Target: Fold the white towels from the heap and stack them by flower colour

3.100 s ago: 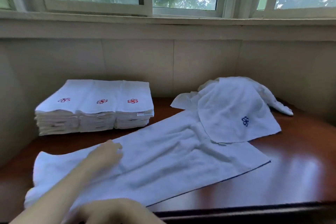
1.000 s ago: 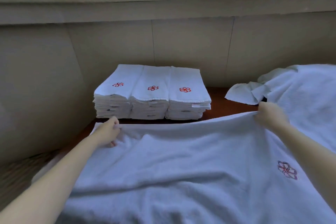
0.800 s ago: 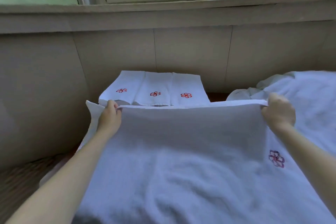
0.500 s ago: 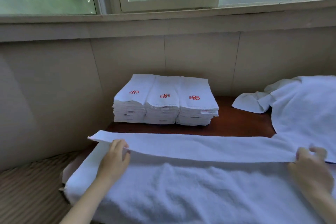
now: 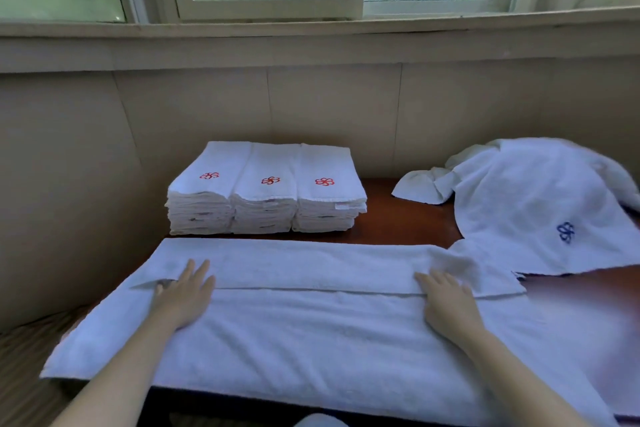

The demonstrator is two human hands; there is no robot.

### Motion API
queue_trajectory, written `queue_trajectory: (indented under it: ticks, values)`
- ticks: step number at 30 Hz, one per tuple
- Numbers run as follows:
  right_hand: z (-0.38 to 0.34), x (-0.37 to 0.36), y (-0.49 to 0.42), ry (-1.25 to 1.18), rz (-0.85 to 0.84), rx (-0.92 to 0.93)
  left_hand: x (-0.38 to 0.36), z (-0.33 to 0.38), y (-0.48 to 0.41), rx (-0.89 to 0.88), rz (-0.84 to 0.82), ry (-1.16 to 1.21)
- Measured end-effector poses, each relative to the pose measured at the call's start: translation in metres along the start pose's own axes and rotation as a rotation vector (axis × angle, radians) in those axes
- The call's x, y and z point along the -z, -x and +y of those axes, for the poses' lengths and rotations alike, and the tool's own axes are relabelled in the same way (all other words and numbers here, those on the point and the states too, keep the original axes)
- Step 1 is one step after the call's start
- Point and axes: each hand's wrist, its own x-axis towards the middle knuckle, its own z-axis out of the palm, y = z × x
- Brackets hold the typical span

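Observation:
A long white towel point(image 5: 311, 329) lies across the wooden table point(image 5: 391, 222) in front of me, its far edge folded over toward me. My left hand point(image 5: 183, 298) presses flat on the fold line at the left. My right hand point(image 5: 446, 305) lies flat on the fold at the right. Neither hand grips anything. Behind the towel stand three side-by-side piles of folded towels with red flowers point(image 5: 266, 189). At the right lies the loose heap point(image 5: 533, 201), its top towel showing a blue flower point(image 5: 565, 231).
A beige panelled wall point(image 5: 332, 114) and window sill close off the back and left. Bare table shows at the right front point(image 5: 588, 291). A striped surface point(image 5: 24, 354) lies lower left, beyond the table's edge.
Both hands lifted the towel's far edge, brought it toward me and laid it down. They have let go and now press flat on the fold. The red flower is folded under.

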Motion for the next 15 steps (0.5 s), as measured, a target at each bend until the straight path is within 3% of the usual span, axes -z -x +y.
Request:
queue_trajectory:
  ticks: [4,6,10,12,15]
  values:
    - [-0.013,0.014,0.0,0.034,0.021,0.027,0.037,0.038,-0.006,0.304,-0.117,-0.02]
    - [-0.015,0.024,-0.006,-0.056,0.004,-0.033,0.056,0.084,-0.002,0.337,-0.103,-0.108]
    - [-0.016,0.025,-0.011,-0.38,0.048,-0.212,0.05,0.193,0.014,-0.052,0.032,0.056]
    - [-0.007,0.019,-0.01,-0.514,0.19,-0.335,0.033,0.239,0.023,-0.223,0.019,0.152]
    - [0.033,0.022,-0.013,-0.578,0.428,-0.508,0.011,0.269,0.026,-0.297,0.069,0.198]
